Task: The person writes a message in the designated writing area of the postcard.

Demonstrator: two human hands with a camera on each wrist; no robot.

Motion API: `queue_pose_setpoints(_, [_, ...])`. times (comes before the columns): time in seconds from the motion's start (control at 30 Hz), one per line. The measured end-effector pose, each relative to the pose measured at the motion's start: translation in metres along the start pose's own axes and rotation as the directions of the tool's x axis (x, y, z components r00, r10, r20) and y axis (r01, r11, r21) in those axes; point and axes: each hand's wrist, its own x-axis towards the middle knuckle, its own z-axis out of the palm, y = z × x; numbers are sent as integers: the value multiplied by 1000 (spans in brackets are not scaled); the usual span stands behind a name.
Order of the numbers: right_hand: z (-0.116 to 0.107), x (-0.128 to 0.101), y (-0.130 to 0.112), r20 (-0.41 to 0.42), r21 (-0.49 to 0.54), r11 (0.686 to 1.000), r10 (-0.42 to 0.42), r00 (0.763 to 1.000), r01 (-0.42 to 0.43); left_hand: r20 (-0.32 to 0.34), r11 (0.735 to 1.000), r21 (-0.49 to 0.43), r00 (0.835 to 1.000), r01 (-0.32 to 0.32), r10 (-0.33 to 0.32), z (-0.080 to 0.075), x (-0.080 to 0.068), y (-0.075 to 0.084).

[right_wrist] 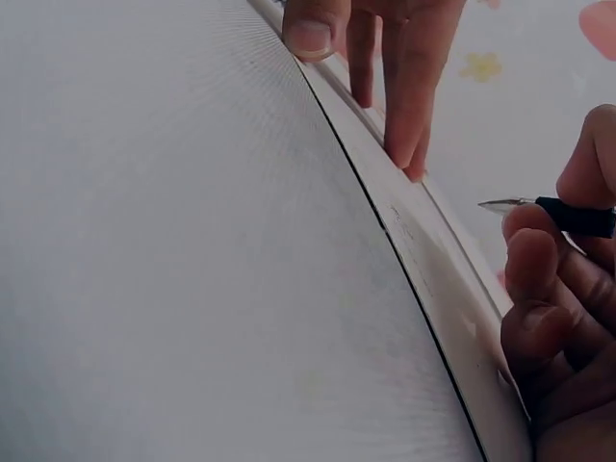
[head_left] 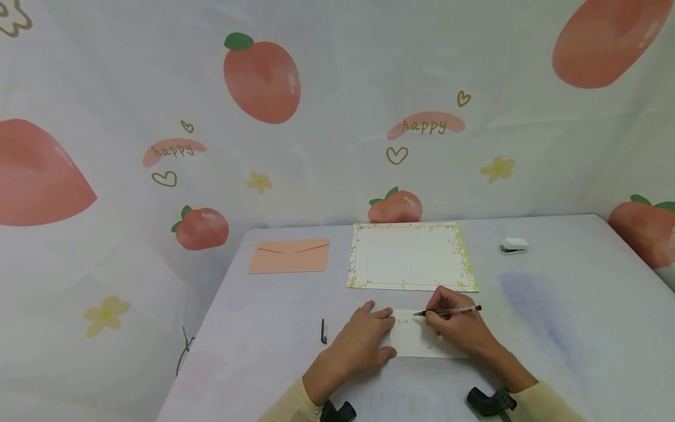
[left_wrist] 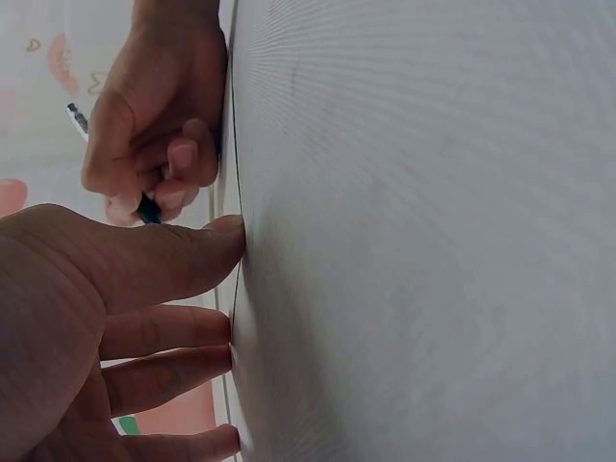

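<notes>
A small white card (head_left: 413, 344) lies on the table with a few short marks of handwriting near its upper left. My left hand (head_left: 364, 337) rests at the card's left edge, fingers spread and fingertips down. In the left wrist view the thumb (left_wrist: 183, 255) of that hand presses at the card's edge. My right hand (head_left: 461, 325) pinches a pen (head_left: 456, 310) over the card, its dark tip pointing left. The right wrist view shows the bare metal pen tip (right_wrist: 502, 204), held off the card, with the other fingers curled beneath.
A pen cap (head_left: 324, 332) lies left of my left hand. Farther back are a peach-coloured envelope (head_left: 290, 258) and a large sheet with a floral border (head_left: 408, 255). A small white stapler (head_left: 513, 245) sits at the back right. A printed cloth (head_left: 337, 146) hangs behind the table.
</notes>
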Motion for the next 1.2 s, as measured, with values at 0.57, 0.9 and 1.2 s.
queue_pose_setpoints(0.57, [3, 0, 5, -10, -66, 995, -71, 997, 70, -8, 1000, 6, 1000, -2, 2, -1, 0, 0])
queue_pose_setpoints(0.9, [9, -2, -3, -9, -158, 981, -115, 993, 112, -7, 1000, 6, 1000, 1, -1, 1, 1, 0])
queue_pose_setpoints(1.2, [11, -5, -31, -12, -190, 961, -206, 978, 200, 2, 1000, 8, 1000, 7, -7, -2, 0, 1])
